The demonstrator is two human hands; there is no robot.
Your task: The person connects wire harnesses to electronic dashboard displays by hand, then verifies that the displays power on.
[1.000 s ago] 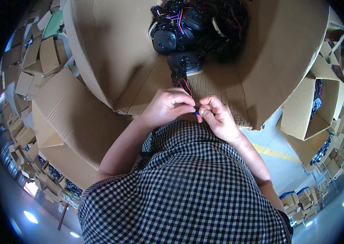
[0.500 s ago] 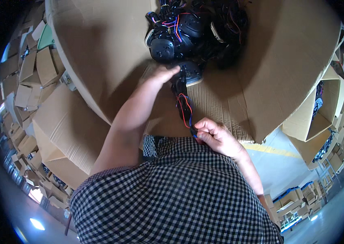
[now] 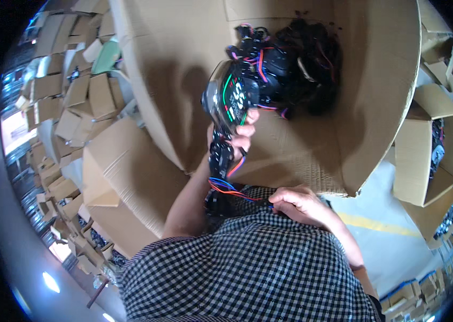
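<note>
My left hand (image 3: 242, 134) is closed around a black digital speedometer (image 3: 227, 99), whose rounded display glows with green, white and red marks. The speedometer is tilted up, face toward the right. A bundled black wiring harness (image 3: 220, 158) hangs from it below my hand. Red and blue wires (image 3: 226, 188) run from the harness across to my right hand (image 3: 301, 205). Its thumb and fingers pinch a small dark connector (image 3: 267, 203) at the wire ends, in front of my checked shirt. Behind the speedometer, a pile of similar black units with cables (image 3: 312, 70) lies in the big cardboard box.
The big open cardboard box (image 3: 376, 107) surrounds the pile, its near edge just beyond my hands. Another carton (image 3: 135, 166) stands at the left. Open boxes (image 3: 425, 145) holding parts are at the right, by a yellow floor line (image 3: 379, 224).
My left hand has lifted the speedometer from the near side of the pile and turned it, so its lit display shows. My right hand still pinches the wire end.
</note>
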